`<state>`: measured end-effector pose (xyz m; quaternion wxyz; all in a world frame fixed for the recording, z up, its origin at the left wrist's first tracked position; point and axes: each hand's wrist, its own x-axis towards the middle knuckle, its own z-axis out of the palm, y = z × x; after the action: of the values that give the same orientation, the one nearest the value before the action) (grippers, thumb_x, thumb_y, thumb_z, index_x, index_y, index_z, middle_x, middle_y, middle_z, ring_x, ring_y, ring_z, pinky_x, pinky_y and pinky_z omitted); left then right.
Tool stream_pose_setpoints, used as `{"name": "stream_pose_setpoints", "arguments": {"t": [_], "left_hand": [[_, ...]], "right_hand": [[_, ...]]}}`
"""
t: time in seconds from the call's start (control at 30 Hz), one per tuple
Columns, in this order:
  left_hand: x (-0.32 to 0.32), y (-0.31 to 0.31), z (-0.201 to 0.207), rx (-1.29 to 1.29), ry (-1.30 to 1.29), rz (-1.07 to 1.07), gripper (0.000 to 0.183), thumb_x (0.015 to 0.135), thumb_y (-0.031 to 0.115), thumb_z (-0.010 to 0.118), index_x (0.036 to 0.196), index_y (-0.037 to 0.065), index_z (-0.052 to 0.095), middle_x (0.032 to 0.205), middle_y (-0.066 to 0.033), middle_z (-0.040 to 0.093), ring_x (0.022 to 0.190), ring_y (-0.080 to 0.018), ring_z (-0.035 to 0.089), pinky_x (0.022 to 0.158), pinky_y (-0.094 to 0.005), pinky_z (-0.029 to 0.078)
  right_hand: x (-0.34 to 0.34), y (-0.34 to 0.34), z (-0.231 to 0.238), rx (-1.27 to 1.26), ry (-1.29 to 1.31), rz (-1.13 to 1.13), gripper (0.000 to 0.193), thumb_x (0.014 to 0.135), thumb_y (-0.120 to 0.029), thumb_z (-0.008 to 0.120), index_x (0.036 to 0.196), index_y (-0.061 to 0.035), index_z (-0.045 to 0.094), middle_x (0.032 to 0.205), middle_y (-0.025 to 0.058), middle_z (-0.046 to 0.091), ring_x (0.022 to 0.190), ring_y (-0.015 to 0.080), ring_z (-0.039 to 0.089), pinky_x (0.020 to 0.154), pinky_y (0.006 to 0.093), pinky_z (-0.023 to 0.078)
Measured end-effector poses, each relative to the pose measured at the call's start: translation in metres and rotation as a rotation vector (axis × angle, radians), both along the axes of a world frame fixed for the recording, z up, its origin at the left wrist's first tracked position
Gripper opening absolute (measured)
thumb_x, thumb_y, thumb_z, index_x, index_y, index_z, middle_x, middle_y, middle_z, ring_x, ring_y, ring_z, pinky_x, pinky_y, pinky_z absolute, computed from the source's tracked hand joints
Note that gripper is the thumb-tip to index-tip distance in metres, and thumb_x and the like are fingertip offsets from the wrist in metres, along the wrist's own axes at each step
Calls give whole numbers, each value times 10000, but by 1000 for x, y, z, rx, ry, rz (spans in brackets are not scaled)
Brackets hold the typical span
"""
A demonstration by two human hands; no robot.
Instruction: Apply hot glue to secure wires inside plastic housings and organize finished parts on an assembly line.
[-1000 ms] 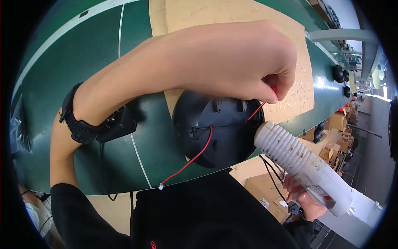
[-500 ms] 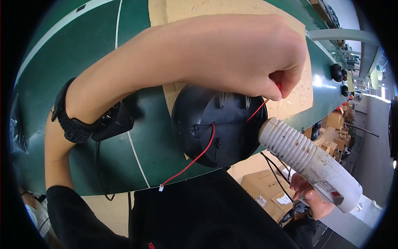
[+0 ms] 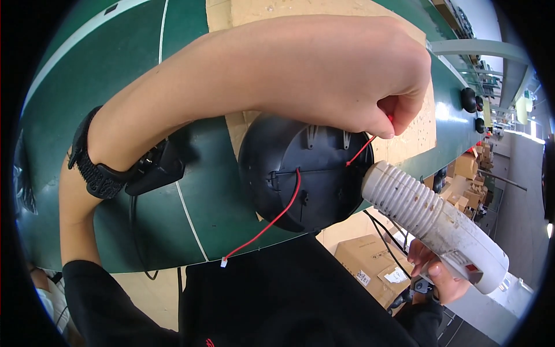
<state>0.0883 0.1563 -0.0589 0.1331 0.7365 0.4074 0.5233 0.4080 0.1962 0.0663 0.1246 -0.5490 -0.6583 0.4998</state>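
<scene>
A round black plastic housing [image 3: 315,194] lies at the near edge of the green table, partly on a cardboard sheet. My left hand [image 3: 399,81] reaches across above it, thumb and fingers pinched on the end of a short red wire [image 3: 361,151] that rises from the housing's right side. Another red wire [image 3: 287,210] leaves the housing's middle and runs to the table edge, ending in a small white connector [image 3: 224,262]. In my right hand [image 3: 442,280] is a grimy white heat gun [image 3: 428,220]. Its ribbed nozzle points at the housing's right rim, below the pinched wire.
The cardboard sheet [image 3: 425,124] covers the table under and beyond the housing. A black plug adapter [image 3: 156,170] with a cable sits beneath my left forearm. Below the table edge stands a cardboard box [image 3: 367,263]. Black round parts [image 3: 469,101] rest farther along the table.
My left forearm has shifted slightly left. The heat gun's rear has moved a touch right and my right hand with it. Both grips stay the same.
</scene>
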Motion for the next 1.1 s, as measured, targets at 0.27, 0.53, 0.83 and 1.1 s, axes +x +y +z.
{"name": "stream_pose_setpoints", "arguments": {"t": [0.27,0.53,0.83,1.1], "left_hand": [[0,-3,4,-119,-13,-17,42,703,-14,684,707,-55,680,665,-157,620,628,-255,630,604,-347,499],[-2,-4,3,20,20,31,35,678,-1,676,694,-33,680,686,-138,638,641,-245,633,607,-343,501],[-29,-26,54,-654,-124,-374,81,862,35,651,905,-24,686,803,-102,671,741,-173,645,679,-276,516],[-18,-26,57,-693,-13,-383,139,728,-100,679,803,8,721,741,-61,692,678,-158,680,630,-234,550]], "right_hand": [[5,6,-5,85,19,109,899,619,-364,972,1150,-71,308,1005,181,618,781,265,697,620,334,579],[19,9,-2,277,-176,128,879,574,-430,974,1102,-13,409,1031,123,583,947,217,636,819,358,522],[23,11,-3,266,-114,137,741,621,-381,930,1076,11,495,1013,106,556,944,207,587,835,363,471],[13,19,13,440,-444,456,673,620,-370,928,1056,1,575,1001,98,568,922,213,587,808,364,469]]}}
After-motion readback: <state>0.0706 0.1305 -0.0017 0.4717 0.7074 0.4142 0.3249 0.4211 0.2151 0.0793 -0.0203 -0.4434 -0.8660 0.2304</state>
